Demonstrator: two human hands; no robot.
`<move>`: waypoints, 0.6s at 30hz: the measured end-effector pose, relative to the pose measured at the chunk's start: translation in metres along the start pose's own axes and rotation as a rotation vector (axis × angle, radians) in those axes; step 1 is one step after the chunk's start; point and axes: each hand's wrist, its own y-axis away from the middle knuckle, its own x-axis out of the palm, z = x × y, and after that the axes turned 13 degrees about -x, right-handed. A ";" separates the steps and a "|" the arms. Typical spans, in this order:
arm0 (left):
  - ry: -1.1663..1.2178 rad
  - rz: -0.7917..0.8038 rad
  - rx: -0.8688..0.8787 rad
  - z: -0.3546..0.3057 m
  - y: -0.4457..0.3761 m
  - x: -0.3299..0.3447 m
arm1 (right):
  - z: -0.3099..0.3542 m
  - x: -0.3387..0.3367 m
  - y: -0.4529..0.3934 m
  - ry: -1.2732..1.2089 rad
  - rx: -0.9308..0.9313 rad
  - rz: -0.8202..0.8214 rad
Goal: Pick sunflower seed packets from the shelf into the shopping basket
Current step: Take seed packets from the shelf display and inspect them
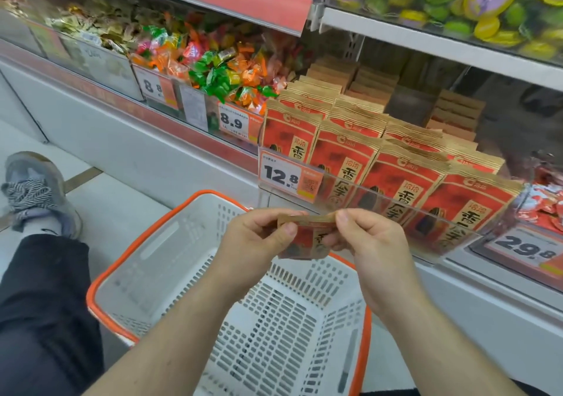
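Both hands held one sunflower seed packet [306,237] directly above the shopping basket [170,237], over its far rim. The left hand [256,240] pinched the packet's top-left corner and the right hand [362,237] pinched its top-right, so the long top edge ran level between them and the body hung down toward the basket floor. Both hands were equally near. The shelf [380,209] with the remaining packets [393,179] stood just beyond the basket. Releasing would likely drop it straight in.

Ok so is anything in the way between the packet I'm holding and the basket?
Nothing visible. Both the left hand and right hand pinch the sunflower seed packet by its top edge, directly above the open shopping basket. The part of the basket in view looks empty, so the packet can drop straight in.
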 end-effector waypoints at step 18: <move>0.337 0.112 -0.366 -0.010 0.002 -0.001 | -0.002 -0.001 -0.007 0.013 0.362 0.442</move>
